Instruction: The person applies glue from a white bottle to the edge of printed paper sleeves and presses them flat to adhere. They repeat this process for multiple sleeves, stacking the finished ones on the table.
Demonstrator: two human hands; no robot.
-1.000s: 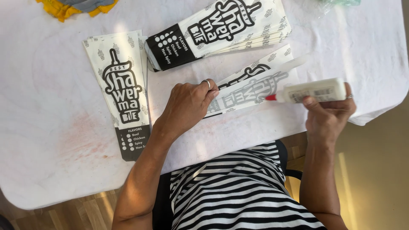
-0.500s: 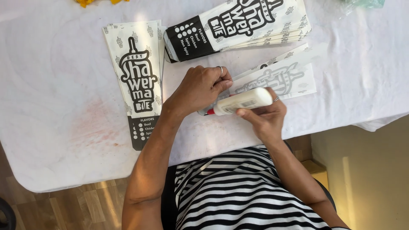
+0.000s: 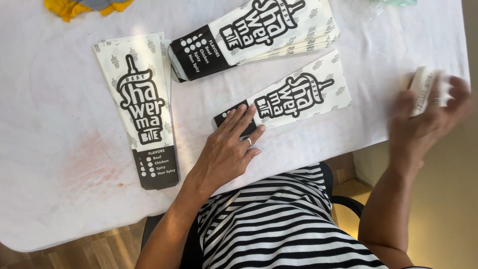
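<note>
Paper sleeve [image 3: 289,99]: printed black and white, flat on the white table [image 3: 59,209], near its front edge.
Left hand [image 3: 230,149]: open, palm down, fingers pressing the sleeve's black end.
Right hand [image 3: 423,124]: blurred, raised at the table's right edge, grasping a white glue bottle [image 3: 422,84].
Surroundings: sleeve stack [image 3: 254,35] behind; second pile [image 3: 142,109] left; yellow cloth [image 3: 82,6] at far edge.
</note>
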